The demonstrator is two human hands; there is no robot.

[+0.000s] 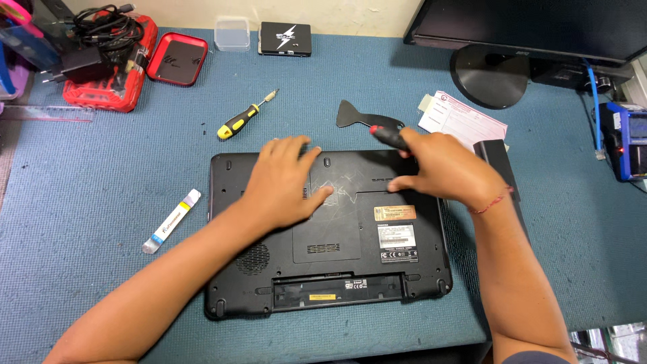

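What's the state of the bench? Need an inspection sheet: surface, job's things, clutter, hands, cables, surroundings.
Surface: blue mat over the desk.
Job's things: black laptop lying bottom up, battery bay empty; dark battery-like block beside its right edge.
Clutter: yellow-handled screwdriver, black pry tool, white spudger, red tray, clear box, black drive, paper slip.
Hands: left hand flat on the laptop base; right hand holds a red-and-black screwdriver at the rear edge.
Cables: black bundle with charger on a red case; blue cable at right.
Surroundings: monitor stand, wall behind.
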